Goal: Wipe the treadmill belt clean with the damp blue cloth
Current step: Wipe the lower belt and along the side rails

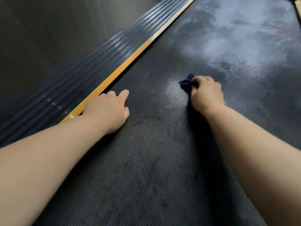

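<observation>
The belt (146,160), black with a fine woven texture, fills most of the view and runs away toward the upper right. Its far part carries pale, cloudy smears (236,38), while the near part looks darker and more even. Along the belt's left edge lies a ribbed dark rail (81,70), and between the rail and the belt runs a narrow yellow strip (130,61). Beyond the rail, at the upper left, is dark floor (32,38). Two bare forearms reach in from the bottom corners. The left hand (107,110) rests palm down on the belt at its left edge, its outer side touching the strip; its fingers are loose and holding nothing, with the forefinger stretched forward and the thumb out to the right. The right hand (206,92) sits farther up, near the middle of the belt, at the near edge of the smears, knuckles up and fingers curled tight round the cloth (186,81). The cloth, dark blue and bunched small, is mostly hidden under those fingers. Only a crumpled end pokes out on their left and far side, lying on the belt.
</observation>
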A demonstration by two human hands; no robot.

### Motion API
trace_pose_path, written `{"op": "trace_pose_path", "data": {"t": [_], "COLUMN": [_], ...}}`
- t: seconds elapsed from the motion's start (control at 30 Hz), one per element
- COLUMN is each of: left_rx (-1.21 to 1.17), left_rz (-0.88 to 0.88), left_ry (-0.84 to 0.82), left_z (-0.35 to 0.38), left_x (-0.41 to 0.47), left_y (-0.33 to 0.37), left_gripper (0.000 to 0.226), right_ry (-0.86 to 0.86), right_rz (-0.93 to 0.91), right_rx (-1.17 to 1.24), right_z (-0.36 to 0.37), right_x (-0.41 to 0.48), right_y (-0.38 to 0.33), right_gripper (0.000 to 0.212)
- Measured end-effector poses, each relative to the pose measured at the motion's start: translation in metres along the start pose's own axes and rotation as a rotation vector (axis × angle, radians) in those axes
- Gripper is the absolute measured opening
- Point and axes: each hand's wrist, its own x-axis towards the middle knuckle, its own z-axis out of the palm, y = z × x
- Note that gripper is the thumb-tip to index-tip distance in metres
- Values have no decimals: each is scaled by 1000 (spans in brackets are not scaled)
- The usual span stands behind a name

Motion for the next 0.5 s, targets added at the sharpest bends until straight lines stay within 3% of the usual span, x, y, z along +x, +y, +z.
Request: {"op": "trace_pose_path", "data": {"t": [0.07,0.2,0.27,0.3,0.37,0.43,0.5], "left_rx": [9,-139,-162,-152,-127,-88,-79], "left_rz": [6,119,149,150,140,117,87], "left_ry": [7,-13,-70,-75,-55,-37,-26], "left_z": [-7,-8,-5,-3,0,-1,-3], "left_x": [8,22,19,18,16,17,17], "left_y": [9,28,38,42,47,51,57], "left_gripper": [62,56,51,49,42,38,36], "right_ry": [-12,-169,-202,-156,-45,36,33], "right_rz": [-85,-576,-661,-592,-265,-24,-37], "right_rx": [2,99,43,-13,-76,-19,4], "right_z": [6,-4,-20,-24,-34,-34,-23], "right_x": [-15,-73,-62,-47,-16,-3,-14], "right_y": [-7,-9,11,25,50,54,35], "right_gripper": [25,26,27,26,25,25,23]}}
